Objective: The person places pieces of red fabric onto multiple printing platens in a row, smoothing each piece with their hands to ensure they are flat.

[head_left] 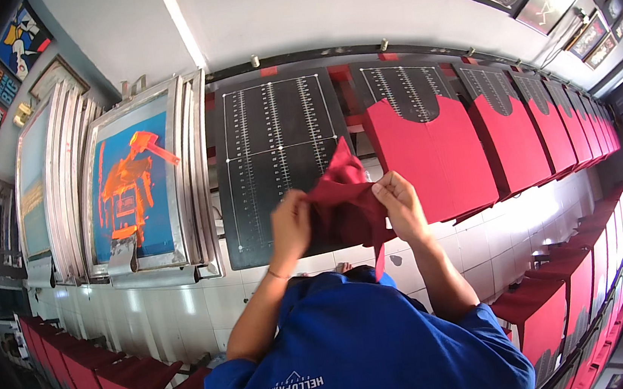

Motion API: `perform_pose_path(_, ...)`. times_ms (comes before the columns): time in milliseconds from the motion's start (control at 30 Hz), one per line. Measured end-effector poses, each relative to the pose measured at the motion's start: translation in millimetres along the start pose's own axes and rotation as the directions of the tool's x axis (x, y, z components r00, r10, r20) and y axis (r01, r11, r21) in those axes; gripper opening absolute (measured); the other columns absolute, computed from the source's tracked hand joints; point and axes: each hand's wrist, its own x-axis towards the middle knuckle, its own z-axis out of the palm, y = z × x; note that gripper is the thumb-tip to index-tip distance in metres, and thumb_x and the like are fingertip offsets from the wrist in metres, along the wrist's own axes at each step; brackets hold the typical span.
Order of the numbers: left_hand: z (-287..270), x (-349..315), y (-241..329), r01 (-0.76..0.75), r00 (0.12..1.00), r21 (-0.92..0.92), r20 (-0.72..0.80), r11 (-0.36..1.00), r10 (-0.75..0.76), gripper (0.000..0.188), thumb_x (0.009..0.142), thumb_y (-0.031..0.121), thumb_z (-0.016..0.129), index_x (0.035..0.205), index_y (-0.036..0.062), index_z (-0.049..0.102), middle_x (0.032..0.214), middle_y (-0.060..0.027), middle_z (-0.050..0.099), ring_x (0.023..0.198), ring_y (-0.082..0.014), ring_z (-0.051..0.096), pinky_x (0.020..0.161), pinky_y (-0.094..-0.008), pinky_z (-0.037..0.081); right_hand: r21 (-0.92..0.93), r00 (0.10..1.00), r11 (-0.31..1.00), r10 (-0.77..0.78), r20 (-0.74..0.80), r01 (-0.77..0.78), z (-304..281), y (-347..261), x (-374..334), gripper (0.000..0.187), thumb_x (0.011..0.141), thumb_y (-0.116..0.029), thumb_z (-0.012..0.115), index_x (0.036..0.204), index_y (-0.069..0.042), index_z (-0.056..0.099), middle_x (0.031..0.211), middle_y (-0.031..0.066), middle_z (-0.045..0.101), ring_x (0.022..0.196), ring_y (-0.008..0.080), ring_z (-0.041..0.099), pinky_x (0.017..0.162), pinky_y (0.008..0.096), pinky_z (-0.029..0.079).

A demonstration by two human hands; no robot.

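Observation:
A piece of dark red fabric (346,204) is bunched between my two hands, partly smeared by motion. My left hand (291,225) grips its left side, and my right hand (401,202) pinches its right edge between thumb and fingers. One corner of the cloth points up and away, while another strip hangs down on the near side. Beneath and behind it lies a bare black printing board (256,174) marked with white rulers and a white frame line. To the right, a red T-shirt body panel (433,155) with a scooped neckline lies flat on the neighbouring board.
Several more boards with red panels (511,143) run along the rack to the right. Framed printing screens (131,179) stand at the left, one smeared with orange ink. Behind me, another row of red-covered boards (542,295) curves around both sides. Pale floor tiles (476,245) show between the rows.

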Motion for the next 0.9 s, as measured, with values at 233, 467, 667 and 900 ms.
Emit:
perform_pose_path(233,-32,71,101,-0.015,0.995,-0.14,-0.1,0.99,0.001,0.015,0.099,0.004,0.057,0.113,0.0011,0.058,0.085,-0.0025,0.061,0.077,-0.0055,0.053,0.066,-0.0233,0.044,0.553,0.975,0.805,0.145,0.17,-0.216,-10,-69,-16,0.013,0.102,-0.015,0.057,0.092,-0.007,0.058,0.08,-0.0006,0.06,0.067,0.0094,0.062,0.064,0.0291,0.06)
perform_pose_path(467,6,-11,144,0.155,0.961,-0.345,0.268,0.926,-0.062,0.018,0.1,0.014,0.061,0.111,0.0007,0.058,0.097,-0.0036,0.061,0.084,-0.0102,0.057,0.072,-0.0257,0.047,0.577,0.959,0.766,0.21,0.193,-0.284,-16,-48,-25,0.011,0.099,-0.014,0.063,0.093,-0.005,0.065,0.086,0.0033,0.067,0.072,0.0111,0.068,0.063,0.0327,0.065)
perform_pose_path(667,21,-11,127,-0.122,0.988,-0.176,0.075,0.977,0.137,0.009,0.097,0.008,0.063,0.094,0.0002,0.059,0.085,-0.005,0.062,0.076,-0.0118,0.057,0.07,-0.0288,0.047,0.525,0.964,0.808,0.219,0.152,-0.267,-2,-42,-35,0.012,0.099,-0.014,0.062,0.093,-0.004,0.064,0.085,0.0029,0.065,0.073,0.011,0.067,0.063,0.0321,0.065)
perform_pose_path(900,-25,-5,89,0.219,0.946,-0.705,-0.015,0.675,-0.323,0.018,0.1,0.026,0.063,0.103,0.0085,0.058,0.078,0.0044,0.05,0.065,-0.0046,0.048,0.059,-0.0234,0.044,0.669,0.974,0.743,0.167,-0.15,-0.024,-51,-33,-31,0.018,0.104,-0.018,0.051,0.104,-0.003,0.061,0.096,0.0069,0.069,0.08,0.0161,0.068,0.064,0.0299,0.061)
